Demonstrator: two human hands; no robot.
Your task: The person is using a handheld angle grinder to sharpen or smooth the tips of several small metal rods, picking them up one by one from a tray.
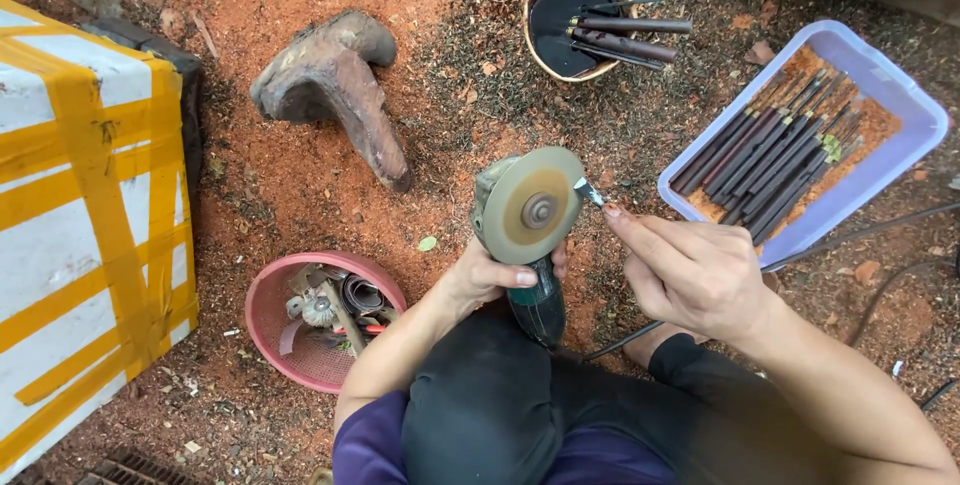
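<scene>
My left hand (495,275) grips the dark green body of an angle grinder (535,290), whose round tan disc (532,207) faces up toward me. My right hand (690,270) pinches a small metal carving tool (590,192), its tip touching the right edge of the disc. Both hands hover above my knees, which are covered in black cloth. A black cable (620,340) runs from the grinder under my right wrist.
A lilac plastic tray (905,95) with several dark-handled chisels sits at right. A round bowl (545,55) of dark liquid with tools across it is at top. A gnarled wood piece (335,85) lies on red sawdust. Pink basket (270,320) of parts, yellow-taped white box (80,225) at left.
</scene>
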